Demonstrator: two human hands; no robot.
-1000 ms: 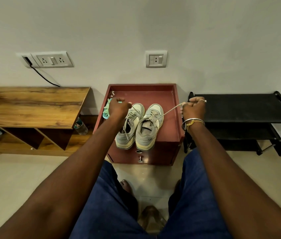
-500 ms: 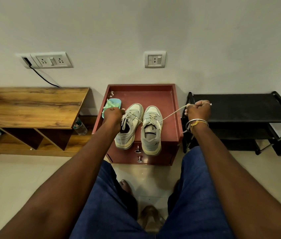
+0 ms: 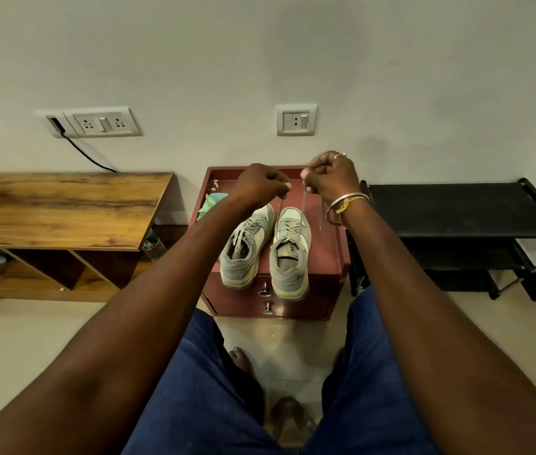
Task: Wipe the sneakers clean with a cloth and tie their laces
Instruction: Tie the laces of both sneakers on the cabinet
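Observation:
Two grey and pale green sneakers stand side by side on a small maroon cabinet (image 3: 335,257), toes toward the wall. The left sneaker (image 3: 245,247) has loose laces. Above the right sneaker (image 3: 291,254) my left hand (image 3: 260,187) and my right hand (image 3: 332,177) are raised close together, each pinching one end of its lace (image 3: 302,205). Both lace ends run taut up from the shoe to my fingers. A mint green cloth (image 3: 212,205) lies on the cabinet behind my left forearm, partly hidden.
A low wooden bench (image 3: 62,208) stands left of the cabinet, with a plastic bottle (image 3: 154,246) between them. A black shoe rack (image 3: 457,211) stands at the right. Two drawer knobs (image 3: 265,293) stick out of the cabinet front. My knees and bare feet are below.
My hands were spread wide apart, pulling the lace ends sideways. They have now come up and together above the right sneaker's toe, lace ends drawn upward.

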